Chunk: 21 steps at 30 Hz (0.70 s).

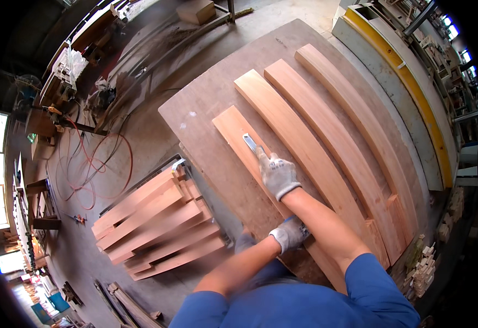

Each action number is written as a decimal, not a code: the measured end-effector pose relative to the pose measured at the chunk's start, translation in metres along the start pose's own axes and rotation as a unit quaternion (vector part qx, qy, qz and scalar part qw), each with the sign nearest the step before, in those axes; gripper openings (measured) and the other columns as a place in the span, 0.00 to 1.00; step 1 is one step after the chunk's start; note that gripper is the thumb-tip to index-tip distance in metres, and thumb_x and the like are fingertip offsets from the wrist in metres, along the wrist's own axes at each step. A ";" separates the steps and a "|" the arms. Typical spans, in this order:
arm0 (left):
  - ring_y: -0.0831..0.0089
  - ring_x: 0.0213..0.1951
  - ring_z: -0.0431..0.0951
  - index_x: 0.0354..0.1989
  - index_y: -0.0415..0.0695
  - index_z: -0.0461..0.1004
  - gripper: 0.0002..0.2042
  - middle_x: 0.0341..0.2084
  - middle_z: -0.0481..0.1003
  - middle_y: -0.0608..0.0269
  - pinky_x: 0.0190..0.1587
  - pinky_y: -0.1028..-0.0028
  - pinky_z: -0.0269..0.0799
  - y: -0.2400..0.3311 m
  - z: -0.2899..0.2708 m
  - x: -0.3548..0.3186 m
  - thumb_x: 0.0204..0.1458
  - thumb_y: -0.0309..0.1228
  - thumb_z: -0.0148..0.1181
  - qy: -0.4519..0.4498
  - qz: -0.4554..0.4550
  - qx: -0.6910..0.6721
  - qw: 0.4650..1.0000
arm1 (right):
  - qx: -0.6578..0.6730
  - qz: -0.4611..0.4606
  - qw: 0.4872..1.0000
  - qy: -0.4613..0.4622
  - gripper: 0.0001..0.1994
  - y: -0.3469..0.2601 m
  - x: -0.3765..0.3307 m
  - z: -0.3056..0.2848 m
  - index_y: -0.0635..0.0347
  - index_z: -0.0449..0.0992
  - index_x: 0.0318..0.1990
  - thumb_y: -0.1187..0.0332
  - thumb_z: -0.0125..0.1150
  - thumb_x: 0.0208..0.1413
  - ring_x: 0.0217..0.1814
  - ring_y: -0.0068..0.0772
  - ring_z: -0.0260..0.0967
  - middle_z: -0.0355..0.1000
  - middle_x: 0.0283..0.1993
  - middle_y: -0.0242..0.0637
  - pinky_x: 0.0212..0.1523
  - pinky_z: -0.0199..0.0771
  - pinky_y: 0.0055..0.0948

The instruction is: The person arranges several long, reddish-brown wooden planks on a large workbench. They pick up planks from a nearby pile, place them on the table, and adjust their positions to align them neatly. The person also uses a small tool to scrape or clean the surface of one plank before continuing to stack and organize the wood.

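In my right hand [280, 172], gloved in pale grey, is a short silver hand tool [249, 143] with a flat metal end. Its kind is not clear, though it looks like a utility knife. The tool lies along the leftmost wooden board [230, 124], with a finger stretched out over it. Nearer my body, my left hand [291, 235], also gloved, is at that board's left edge. My right forearm hides part of the left hand, so its fingers do not show clearly. Several curved boards [313, 101] lie side by side to the right.
The boards rest on a large brown tabletop [206, 87]. Left of it is a stack of wooden pieces [157, 218]. A coiled red hose [131, 164] lies on the floor. Along the far right runs a grey structure with a yellow edge [414, 82]. Small wood offcuts [422, 268] are piled at lower right.
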<state>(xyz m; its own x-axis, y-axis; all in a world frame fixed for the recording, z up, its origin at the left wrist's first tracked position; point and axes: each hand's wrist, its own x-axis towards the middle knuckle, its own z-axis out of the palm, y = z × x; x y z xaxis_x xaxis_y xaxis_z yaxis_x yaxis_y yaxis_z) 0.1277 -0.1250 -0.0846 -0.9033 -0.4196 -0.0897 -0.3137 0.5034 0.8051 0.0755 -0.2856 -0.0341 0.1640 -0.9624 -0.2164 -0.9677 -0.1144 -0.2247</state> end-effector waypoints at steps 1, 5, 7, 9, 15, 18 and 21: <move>0.46 0.67 0.74 0.66 0.46 0.78 0.27 0.66 0.77 0.50 0.72 0.57 0.69 -0.001 0.002 0.000 0.55 0.32 0.67 0.002 0.008 0.014 1.000 | 0.004 -0.005 1.000 0.027 0.28 0.000 0.011 0.002 0.49 0.66 0.77 0.67 0.50 0.70 0.35 0.46 0.85 0.80 0.46 0.47 0.32 0.85 0.48; 0.47 0.67 0.74 0.67 0.46 0.77 0.29 0.65 0.77 0.49 0.72 0.57 0.69 0.001 0.002 0.000 0.53 0.31 0.68 -0.005 0.002 0.028 1.000 | 0.020 -0.008 0.999 0.040 0.27 -0.007 0.030 -0.009 0.50 0.68 0.76 0.66 0.51 0.70 0.35 0.47 0.85 0.80 0.45 0.47 0.32 0.84 0.48; 0.47 0.67 0.74 0.66 0.46 0.78 0.29 0.64 0.78 0.49 0.72 0.57 0.69 0.006 -0.010 0.003 0.51 0.31 0.70 -0.009 -0.020 0.001 1.000 | 0.006 -0.009 0.999 0.034 0.27 -0.005 0.017 -0.005 0.50 0.68 0.76 0.65 0.51 0.70 0.35 0.46 0.85 0.80 0.45 0.46 0.32 0.84 0.48; 0.47 0.66 0.75 0.64 0.45 0.79 0.29 0.63 0.78 0.49 0.71 0.57 0.70 0.013 -0.018 0.000 0.50 0.32 0.71 -0.013 -0.045 -0.041 0.998 | 0.004 -0.009 1.000 0.019 0.27 0.000 0.007 -0.004 0.50 0.67 0.76 0.65 0.51 0.70 0.35 0.47 0.85 0.80 0.45 0.46 0.32 0.84 0.49; 0.47 0.66 0.75 0.65 0.47 0.77 0.31 0.63 0.78 0.50 0.71 0.57 0.70 0.008 -0.008 0.001 0.48 0.33 0.73 0.005 -0.005 0.004 1.000 | 0.021 -0.010 0.999 0.032 0.28 -0.004 0.026 -0.003 0.48 0.67 0.77 0.65 0.52 0.70 0.36 0.48 0.85 0.80 0.44 0.47 0.33 0.84 0.50; 0.48 0.66 0.75 0.65 0.47 0.78 0.30 0.62 0.79 0.50 0.70 0.57 0.70 0.008 -0.014 0.002 0.49 0.32 0.72 -0.010 0.022 0.025 0.999 | 0.029 -0.012 0.998 0.056 0.24 0.002 0.008 0.002 0.46 0.71 0.73 0.61 0.56 0.70 0.32 0.52 0.83 0.80 0.41 0.50 0.31 0.82 0.52; 0.48 0.67 0.74 0.66 0.48 0.77 0.32 0.63 0.78 0.50 0.71 0.57 0.70 0.001 -0.001 0.005 0.48 0.34 0.73 0.003 0.000 0.003 1.000 | 0.030 -0.012 0.997 0.073 0.25 0.002 0.019 0.004 0.45 0.71 0.73 0.61 0.57 0.70 0.32 0.53 0.82 0.80 0.40 0.48 0.31 0.82 0.51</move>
<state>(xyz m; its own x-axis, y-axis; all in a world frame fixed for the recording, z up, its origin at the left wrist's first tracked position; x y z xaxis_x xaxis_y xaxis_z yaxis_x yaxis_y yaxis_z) 0.1233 -0.1274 -0.0835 -0.9019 -0.4234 -0.0857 -0.3150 0.5089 0.8011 0.0777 -0.3034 -0.0426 0.1530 -0.9858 -0.0698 -0.9501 -0.1273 -0.2849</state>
